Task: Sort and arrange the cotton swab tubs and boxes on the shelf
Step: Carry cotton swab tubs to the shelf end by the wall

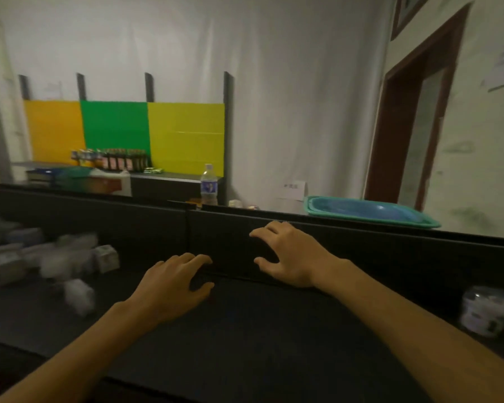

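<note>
Looking down from head height onto a dark shelf [245,330] with a low black back wall [361,245]; the picture is smeared by motion, so small detail is lost. At nine o'clock a loose cluster of pale cotton swab boxes [106,257] and cloudy tubs [61,257] lies jumbled against the back wall, some tilted, none in a row; one stray tub [77,295] sits a little nearer the viewer, apart from the heap. Near the centre the left hand [172,286] hovers over or rests on bare shelf, fingers loosely spread, grasping nothing; whether it touches the surface cannot be told. At about one o'clock the right hand [291,254] reaches toward the back wall, fingers relaxed and apart, likewise empty. At four o'clock, well apart from the heap, clear swab jars [483,312] stand close together at the shelf's right end. Beyond the wall, a teal tray [370,212] lies at two o'clock and a water bottle [209,184] at twelve.

Sorting appears barely begun: the left pile is still unsorted and nothing is in hand. The middle of the shelf offers wide open room for lining items up; the back wall bounds reach forward, and the front edge lies near the forearms.
</note>
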The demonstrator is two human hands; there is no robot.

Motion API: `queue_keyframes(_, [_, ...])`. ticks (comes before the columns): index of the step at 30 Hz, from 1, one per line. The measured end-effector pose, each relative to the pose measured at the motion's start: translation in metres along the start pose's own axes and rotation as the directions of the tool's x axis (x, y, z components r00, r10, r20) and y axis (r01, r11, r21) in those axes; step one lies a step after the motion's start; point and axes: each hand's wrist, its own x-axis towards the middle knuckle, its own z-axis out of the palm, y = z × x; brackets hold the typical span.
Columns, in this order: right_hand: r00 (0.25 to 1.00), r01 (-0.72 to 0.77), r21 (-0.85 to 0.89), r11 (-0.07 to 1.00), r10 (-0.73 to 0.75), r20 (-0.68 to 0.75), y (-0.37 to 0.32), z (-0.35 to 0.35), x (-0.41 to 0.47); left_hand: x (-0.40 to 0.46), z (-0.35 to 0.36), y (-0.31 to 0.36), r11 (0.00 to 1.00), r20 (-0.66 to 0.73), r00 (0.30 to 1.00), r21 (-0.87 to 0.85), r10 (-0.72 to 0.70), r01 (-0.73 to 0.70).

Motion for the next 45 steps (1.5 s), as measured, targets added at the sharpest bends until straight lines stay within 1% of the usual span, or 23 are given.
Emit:
queue_keyframes(5, [0.995, 0.091, 0.030, 0.995, -0.092, 0.023, -0.067, 0.024, 0.046, -0.055, -0.015, -0.068, 0.992, 0.034, 0.993, 0.047, -0.116, 0.114])
queue_keyframes(8, [0.990, 0.134, 0.039, 0.990, -0.135, 0.045, -0.095, 0.035, 0.072, -0.081, -0.027, -0.102, 0.981, 0.020, 0.983, 0.080, -0.182, 0.179])
queue_keyframes(12, [0.980, 0.183, 0.055, 0.982, -0.186, 0.066, -0.126, 0.051, 0.110, -0.111, -0.040, -0.150, 0.957, 0.028, 0.958, 0.072, -0.285, 0.282])
queue_keyframes(17, [0.971, 0.210, 0.096, 0.973, -0.218, 0.093, -0.162, 0.079, 0.165, -0.130, -0.052, -0.210, 0.913, 0.048, 0.920, 0.159, -0.388, 0.376])
queue_keyframes(23, [0.962, 0.236, 0.151, 0.960, -0.252, 0.102, -0.200, 0.116, 0.232, -0.125, -0.048, -0.284, 0.900, 0.051, 0.912, 0.193, -0.407, 0.391])
queue_keyframes(26, [0.960, 0.227, 0.207, 0.952, -0.255, 0.120, -0.214, 0.129, 0.271, -0.113, -0.052, -0.327, 0.904, 0.063, 0.918, 0.216, -0.391, 0.370])
queue_keyframes(31, [0.958, 0.197, 0.283, 0.939, -0.245, 0.146, -0.237, 0.154, 0.337, -0.101, -0.062, -0.406, 0.895, 0.039, 0.913, 0.218, -0.407, 0.389])
queue_keyframes(35, [0.950, 0.174, 0.302, 0.937, -0.241, 0.197, -0.257, 0.176, 0.379, -0.102, -0.054, -0.452, 0.885, 0.084, 0.898, 0.236, -0.431, 0.402])
queue_keyframes(37, [0.944, 0.167, 0.302, 0.938, -0.241, 0.224, -0.268, 0.185, 0.396, -0.105, -0.054, -0.473, 0.877, 0.083, 0.888, 0.225, -0.452, 0.425])
queue_keyframes(40, [0.943, 0.175, 0.292, 0.940, -0.246, 0.226, -0.285, 0.194, 0.420, -0.107, -0.057, -0.502, 0.857, 0.083, 0.862, 0.187, -0.501, 0.480])
queue_keyframes(43, [0.938, 0.189, 0.299, 0.935, -0.262, 0.229, -0.306, 0.199, 0.441, -0.111, -0.060, -0.530, 0.864, 0.032, 0.873, 0.160, -0.487, 0.477])
queue_keyframes(45, [0.929, 0.204, 0.303, 0.931, -0.281, 0.239, -0.322, 0.204, 0.452, -0.113, -0.061, -0.547, 0.870, 0.023, 0.876, 0.139, -0.481, 0.474])
